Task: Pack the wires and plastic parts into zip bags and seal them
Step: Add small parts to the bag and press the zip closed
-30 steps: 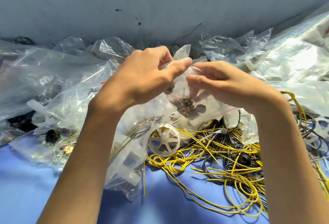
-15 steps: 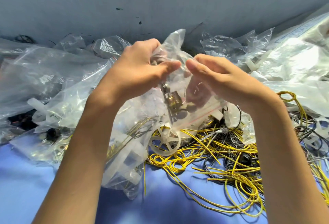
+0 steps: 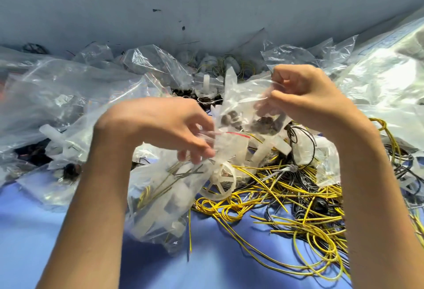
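My right hand (image 3: 305, 96) pinches the top edge of a small clear zip bag (image 3: 243, 102) that holds dark metal parts and has a red line at its strip. My left hand (image 3: 165, 123) has dropped lower and pinches the bag's lower left edge near that red line, above another clear bag (image 3: 160, 201) holding wires and white plastic pieces. A white plastic wheel (image 3: 220, 180) lies beside a tangle of yellow and black wires (image 3: 286, 197) on the blue surface.
Many crumpled clear bags (image 3: 57, 96) pile up at the left, the back and the right (image 3: 385, 77). White plastic parts (image 3: 206, 86) sit at the back centre near the grey wall (image 3: 206, 1). Blue tabletop (image 3: 218, 265) shows in front.
The hands have drawn apart: the right rose to the right with the small bag's top edge, and the left dropped down and left. The bag now lies stretched between them.
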The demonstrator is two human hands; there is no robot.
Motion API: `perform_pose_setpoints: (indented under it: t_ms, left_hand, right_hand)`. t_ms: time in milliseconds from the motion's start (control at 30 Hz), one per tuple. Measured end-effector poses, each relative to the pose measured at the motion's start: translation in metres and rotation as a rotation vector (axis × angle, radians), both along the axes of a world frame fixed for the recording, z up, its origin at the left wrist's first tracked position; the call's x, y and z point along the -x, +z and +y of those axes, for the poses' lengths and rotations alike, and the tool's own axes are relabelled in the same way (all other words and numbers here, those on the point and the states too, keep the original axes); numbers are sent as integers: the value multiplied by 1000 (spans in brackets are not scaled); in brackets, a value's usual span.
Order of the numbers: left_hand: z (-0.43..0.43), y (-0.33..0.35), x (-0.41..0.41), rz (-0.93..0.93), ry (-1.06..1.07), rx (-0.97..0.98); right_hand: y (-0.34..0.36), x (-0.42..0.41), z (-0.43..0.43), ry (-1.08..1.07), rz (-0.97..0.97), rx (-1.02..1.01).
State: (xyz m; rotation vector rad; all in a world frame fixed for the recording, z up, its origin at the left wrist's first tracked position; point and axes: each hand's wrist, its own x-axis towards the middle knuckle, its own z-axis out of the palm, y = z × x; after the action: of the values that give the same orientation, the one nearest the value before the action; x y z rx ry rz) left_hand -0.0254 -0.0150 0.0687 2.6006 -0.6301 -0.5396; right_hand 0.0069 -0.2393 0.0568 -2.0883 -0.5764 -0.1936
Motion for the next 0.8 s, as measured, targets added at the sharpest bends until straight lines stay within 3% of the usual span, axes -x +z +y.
perform_pose_setpoints:
  t_ms: [100, 333, 467, 533, 667, 800]
  left_hand:
    - [-21, 2, 8, 88, -94, 58]
    - [-54, -9, 11, 174, -263, -15]
    - [-37, -2, 10, 183, -210, 142]
    - [-24, 3, 8, 112, -140, 236]
    - [0, 6, 2, -216, 71, 350]
    - [6, 3, -9, -465, 367, 535]
  right_hand:
    - [-1, -3, 1, -67, -20, 5]
    - [-2, -9, -1, -234, -15, 155]
    - [-6, -12, -6, -253, 6, 225]
    - [-8, -14, -8, -256, 4, 255]
    - [-8, -15, -6, -231, 14, 270]
    - [-3, -4, -1, -100, 86, 295]
